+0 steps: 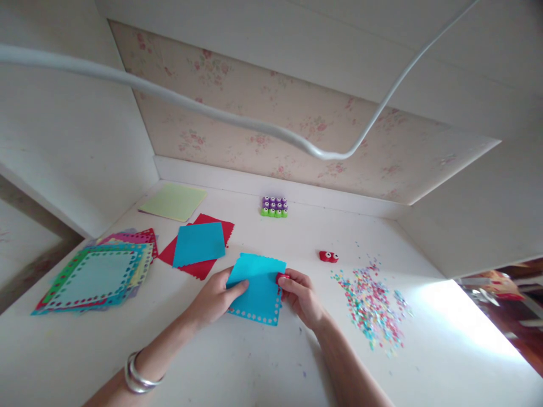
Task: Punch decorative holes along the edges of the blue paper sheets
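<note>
A blue paper square (259,287) lies on the white desk (263,356), its near edge lined with punched holes. My left hand (214,298) grips its left side, thumb on top. My right hand (302,294) is closed around a small red punch (282,277) set on the paper's right edge. A second red punch (328,256) sits alone to the right, past my right hand.
A confetti pile (373,305) is spread at right. A stack of hole-bordered papers (97,274) lies at left, a blue sheet (198,243) on red paper (199,265) behind my hands, a pale green sheet (175,201) and purple-green punches (275,207) at the back. A white cable (203,110) hangs overhead.
</note>
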Tool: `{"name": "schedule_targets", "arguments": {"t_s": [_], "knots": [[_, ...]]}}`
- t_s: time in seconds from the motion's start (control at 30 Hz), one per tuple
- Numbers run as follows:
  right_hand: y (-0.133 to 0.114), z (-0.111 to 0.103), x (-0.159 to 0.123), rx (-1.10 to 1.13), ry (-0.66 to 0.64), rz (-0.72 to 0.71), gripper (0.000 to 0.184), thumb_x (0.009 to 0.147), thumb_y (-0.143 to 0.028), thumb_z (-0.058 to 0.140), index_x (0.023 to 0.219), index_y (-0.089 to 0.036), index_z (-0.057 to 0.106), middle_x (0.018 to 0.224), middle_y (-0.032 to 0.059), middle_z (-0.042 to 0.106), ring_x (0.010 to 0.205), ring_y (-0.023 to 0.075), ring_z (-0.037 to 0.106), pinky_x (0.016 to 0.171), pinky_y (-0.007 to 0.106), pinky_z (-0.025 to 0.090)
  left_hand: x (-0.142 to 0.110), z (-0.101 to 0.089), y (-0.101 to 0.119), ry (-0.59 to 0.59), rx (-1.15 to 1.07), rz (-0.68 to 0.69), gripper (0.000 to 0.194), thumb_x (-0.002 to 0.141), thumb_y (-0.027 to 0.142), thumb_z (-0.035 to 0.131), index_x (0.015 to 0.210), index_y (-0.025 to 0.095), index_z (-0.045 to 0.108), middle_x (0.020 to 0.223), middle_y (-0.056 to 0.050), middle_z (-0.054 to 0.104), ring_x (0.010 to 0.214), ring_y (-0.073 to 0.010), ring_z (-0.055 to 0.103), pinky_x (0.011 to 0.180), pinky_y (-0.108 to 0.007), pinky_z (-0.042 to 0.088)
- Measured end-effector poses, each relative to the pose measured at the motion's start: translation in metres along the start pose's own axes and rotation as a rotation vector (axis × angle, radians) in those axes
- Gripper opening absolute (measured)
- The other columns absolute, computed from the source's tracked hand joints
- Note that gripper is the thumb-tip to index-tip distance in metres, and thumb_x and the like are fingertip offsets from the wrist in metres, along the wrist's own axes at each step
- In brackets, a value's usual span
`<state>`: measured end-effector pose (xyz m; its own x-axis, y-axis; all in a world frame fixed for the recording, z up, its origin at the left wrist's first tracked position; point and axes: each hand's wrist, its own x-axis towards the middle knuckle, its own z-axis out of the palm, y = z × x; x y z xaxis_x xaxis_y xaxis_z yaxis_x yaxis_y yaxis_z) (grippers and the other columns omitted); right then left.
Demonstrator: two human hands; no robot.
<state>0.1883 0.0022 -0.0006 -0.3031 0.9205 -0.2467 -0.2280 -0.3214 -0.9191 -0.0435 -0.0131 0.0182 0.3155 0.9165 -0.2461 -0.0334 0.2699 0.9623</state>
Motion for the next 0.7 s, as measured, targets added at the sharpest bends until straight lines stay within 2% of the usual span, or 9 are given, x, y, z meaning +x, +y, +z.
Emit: {"name": "schedule_targets", "arguments": {"t_s": [0.33, 0.7], "knots": [[-0.0001, 0.0069, -0.002, -0.054, 0.07, -0.086, 0.025, 0.077, -0.031, 0.074, 0.065, -0.018, 0.057, 0.057, -0.0041, 0.045, 0.053, 0.0103, 0.038, 0.052, 0.026, 0.026, 0.0008, -0.0002, -0.0005, -0.014, -0.016, 0.007, 0.058, 0.081, 0.05, 0.069, 0.13, 0.02, 0.063, 0.124, -0.011, 0.07, 0.109, -0.0338, 0.068, 0.093, -0.044, 0.054], [-0.0013, 0.005, -0.003, -0.131, 0.057, -0.082, 0.025, 0.076, -0.034, 0.073, 0.065, -0.018, 0.058, 0.056, -0.003, 0.05, 0.053, 0.011, 0.041, 0.053, 0.026, 0.027, 0.0008, -0.0008, 0.0004, -0.007, -0.029, -0.014, 0.061, 0.078, 0.054, 0.07, 0.127, 0.018, 0.064, 0.122, -0.011, 0.071, 0.11, -0.035, 0.067, 0.092, -0.045, 0.054]]}}
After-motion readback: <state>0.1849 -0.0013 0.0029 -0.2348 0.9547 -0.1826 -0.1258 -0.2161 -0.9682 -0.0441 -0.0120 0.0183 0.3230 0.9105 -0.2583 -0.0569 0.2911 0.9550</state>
